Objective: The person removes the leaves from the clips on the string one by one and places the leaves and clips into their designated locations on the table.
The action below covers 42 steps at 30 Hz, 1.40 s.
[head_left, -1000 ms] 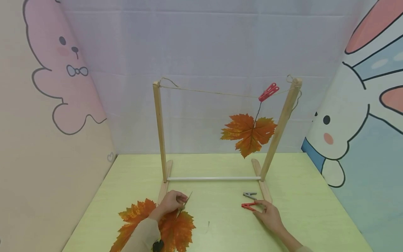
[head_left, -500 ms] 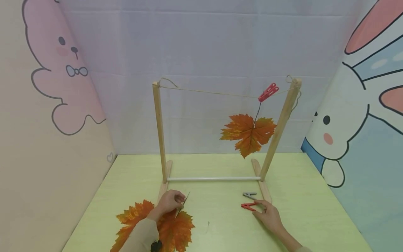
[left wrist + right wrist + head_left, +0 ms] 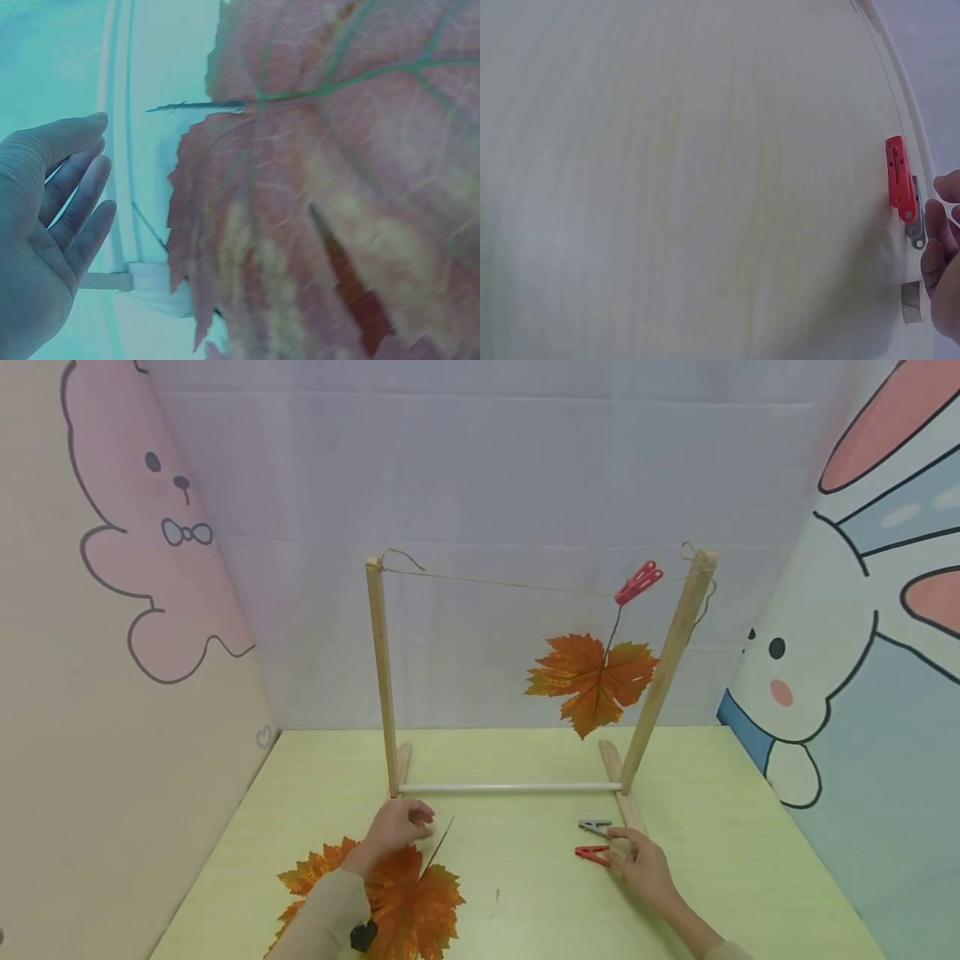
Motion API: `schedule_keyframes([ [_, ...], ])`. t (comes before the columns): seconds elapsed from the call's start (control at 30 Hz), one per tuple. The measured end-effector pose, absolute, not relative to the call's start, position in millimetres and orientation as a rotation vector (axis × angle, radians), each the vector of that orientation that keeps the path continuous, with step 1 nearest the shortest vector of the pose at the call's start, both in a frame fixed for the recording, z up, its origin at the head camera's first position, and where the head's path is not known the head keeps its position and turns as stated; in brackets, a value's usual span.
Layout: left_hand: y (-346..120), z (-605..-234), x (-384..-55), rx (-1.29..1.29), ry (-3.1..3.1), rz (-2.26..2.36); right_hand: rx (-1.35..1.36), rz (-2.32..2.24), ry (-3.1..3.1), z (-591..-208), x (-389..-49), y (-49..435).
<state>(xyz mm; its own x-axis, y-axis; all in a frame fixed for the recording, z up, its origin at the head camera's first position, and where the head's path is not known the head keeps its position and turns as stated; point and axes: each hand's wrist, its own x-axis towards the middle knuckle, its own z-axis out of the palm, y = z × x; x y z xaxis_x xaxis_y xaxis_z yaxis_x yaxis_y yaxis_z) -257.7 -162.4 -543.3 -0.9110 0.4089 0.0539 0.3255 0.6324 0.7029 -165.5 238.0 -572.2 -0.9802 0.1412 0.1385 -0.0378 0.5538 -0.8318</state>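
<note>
Leaf (image 3: 412, 906) on the table (image 3: 540, 910), its stem toward the rack (image 3: 383, 677). Left hand (image 3: 393, 828) beside the stem, fingers loosely parted, holding nothing; right hand (image 3: 647, 870), fingers spread at a red clip (image 3: 583, 852), contact uncertain. Above, a clothespin (image 3: 637, 583) fastens another leaf (image 3: 592, 683) stem-up, presumably so it hangs free. I see no legible writing.

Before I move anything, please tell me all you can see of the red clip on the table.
The red clip looks like plastic. It lies on its side, arms forming a V: narrow end to the left, spread ends towards the right hand. The right wrist view shows a slot and, at one end, a round hole. The grey clip lies just beyond it. The fingertips are close beside it; whether they touch, I cannot tell.
</note>
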Motion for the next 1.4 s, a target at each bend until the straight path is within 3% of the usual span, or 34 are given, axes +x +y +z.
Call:
schedule_keyframes([
  [0.73, -158, -496, -276, 0.649, 2.813, 1.165, 0.197, 1.32, -2.545, -512, -186, 261],
  [1.4, -132, -438, -287, 0.779, 2.841, 1.147, 0.264, 1.235, -2.556, -451, -214, 266],
])
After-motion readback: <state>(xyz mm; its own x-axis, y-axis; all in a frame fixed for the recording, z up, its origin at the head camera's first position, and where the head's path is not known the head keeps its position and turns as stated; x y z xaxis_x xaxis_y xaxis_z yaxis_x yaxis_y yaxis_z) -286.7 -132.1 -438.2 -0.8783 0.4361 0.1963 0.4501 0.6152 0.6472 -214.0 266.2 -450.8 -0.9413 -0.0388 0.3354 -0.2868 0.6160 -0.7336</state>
